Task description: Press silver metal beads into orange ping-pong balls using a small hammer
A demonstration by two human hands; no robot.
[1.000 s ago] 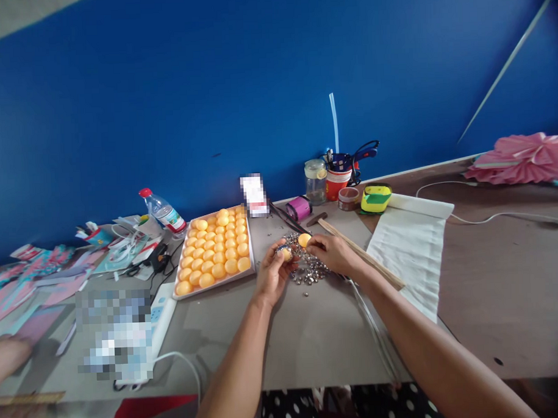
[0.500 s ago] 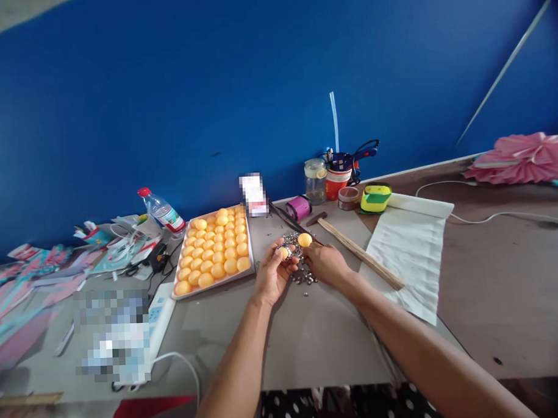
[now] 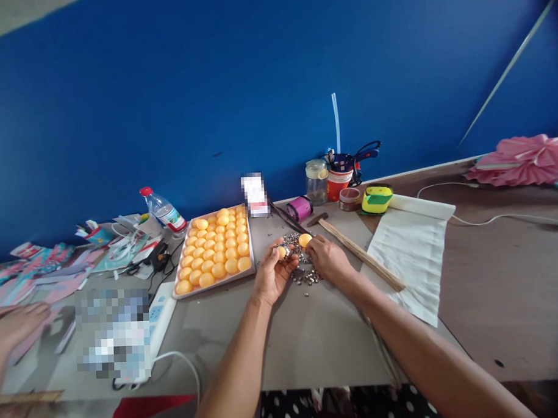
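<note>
two of our hands work over a grey table point(image 3: 311, 348), its twelve o'clock edge meeting a plain blue wall point(image 3: 274, 81); we take the scattered heap of shiny metal bits point(image 3: 304, 278) as the middle of the dial. at eight o'clock, just beside the heap, our left hand point(image 3: 273, 276) is closed around an orange ball point(image 3: 282, 253) partly covered in metal bits. at three, our right hand point(image 3: 329, 259) has its fingertips against a second ball point(image 3: 305, 240); we cannot tell whether they clamp it.

a white tray point(image 3: 252, 262) of similar balls lies at nine, with a red-capped bottle point(image 3: 164, 212) near its far corner. a purple spool point(image 3: 300, 208) sits at twelve, a red cup point(image 3: 338, 185) at one, and a hammer point(image 3: 363, 255) slants from one toward four, over the white sheet point(image 3: 409, 259). the surface turns brown beyond three, where pink paper point(image 3: 519, 161) rests by the wall. far out toward nine, we see another person's hand point(image 3: 24, 321).
</note>
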